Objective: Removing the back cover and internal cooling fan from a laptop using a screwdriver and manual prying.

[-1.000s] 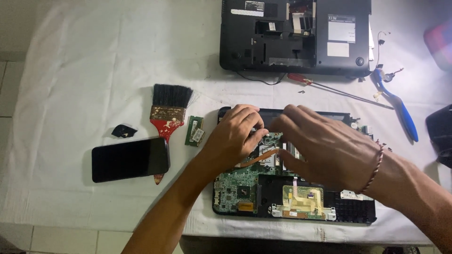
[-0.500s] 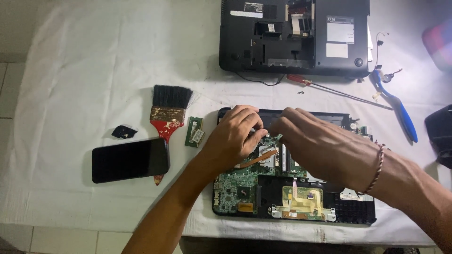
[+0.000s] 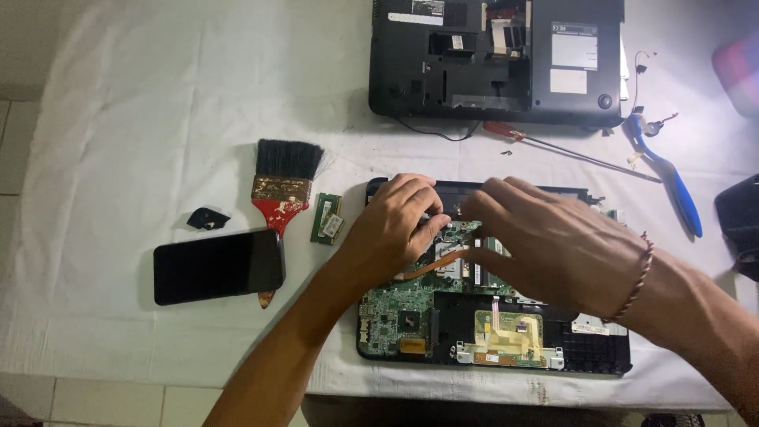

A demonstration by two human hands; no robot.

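Left hand [image 3: 395,225] and right hand [image 3: 553,245]: our curled fingertips pinch at the motherboard [image 3: 411,312]; grip contents unclear; tugging may tear the orange ribbon cable [image 3: 431,265].

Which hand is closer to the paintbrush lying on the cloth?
Left. The left hand rests on the green circuit board, just right of the paintbrush; the right hand lies farther right.

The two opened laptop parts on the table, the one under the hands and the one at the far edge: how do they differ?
The near chassis shows a green circuit board, while the far shell is nearly all black plastic with pale labels. Both hands, left hand and right hand, rest on the near chassis; nothing touches the far shell. Both are dark, rectangular and lie flat on the white cloth.
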